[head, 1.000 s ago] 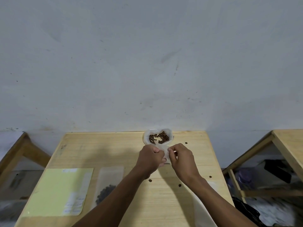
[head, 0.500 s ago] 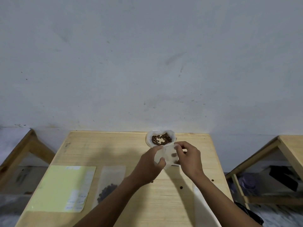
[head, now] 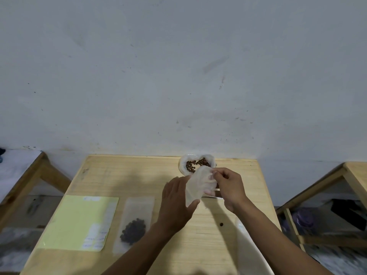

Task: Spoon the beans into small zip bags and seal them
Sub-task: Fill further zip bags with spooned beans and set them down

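A yellow-green sheet (head: 79, 223) lies flat near the left edge of the wooden table (head: 123, 175), and just to its right rests a filled bag (head: 135, 225), a clear slim pouch with dark beans gathered at its lower end. At the far edge, against the pale scuffed wall (head: 178, 66), sits a white crumpled sack (head: 183, 162) open at the top, brown beans (head: 195, 164) showing inside. Just in front of it both hands hold up a small zip bag (head: 198, 185), thin, translucent and slightly crinkled, which hides part of the sack's near rim. The right hand (head: 230, 187) pinches the bag's top corner between thumb and fingertips; the left hand (head: 176, 203) supports its lower side, fingers mostly straight, thumb under the bottom corner. One stray bean (head: 221, 224) lies on the bare wood between the forearms, and a white plastic piece (head: 246, 249) sits by the near right edge, partly under the right arm. The grained tabletop lies bare between the sheet and the far edge. Lower wooden frames (head: 337, 187) stand on either side.
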